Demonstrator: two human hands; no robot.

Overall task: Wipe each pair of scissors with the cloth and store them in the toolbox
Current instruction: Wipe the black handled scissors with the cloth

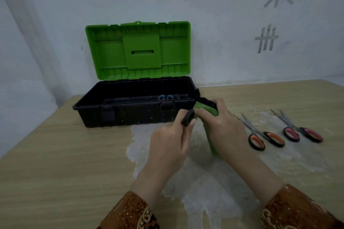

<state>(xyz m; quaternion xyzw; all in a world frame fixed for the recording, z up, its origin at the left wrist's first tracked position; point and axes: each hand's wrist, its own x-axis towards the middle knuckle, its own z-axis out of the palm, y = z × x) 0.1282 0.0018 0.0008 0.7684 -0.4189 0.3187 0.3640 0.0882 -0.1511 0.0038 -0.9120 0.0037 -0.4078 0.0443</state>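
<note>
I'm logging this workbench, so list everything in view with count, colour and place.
toolbox: one, black base with green lid open upright, far left of the table by the wall.
blue-handled scissors: one pair, blue finger loops showing inside the toolbox.
black-handled scissors: one pair, held in front of the toolbox by both hands.
cloth: one, green, wrapped over the held scissors and hanging down.
orange-handled scissors: one pair, lying on the table right of the hands.
pink-handled scissors: one pair, lying right of the orange pair.
table: one, light wood with a pale worn patch.
tape marks: two, grey, on the wall.
left hand: grips a black handle loop.
right hand: grips the cloth.
</note>
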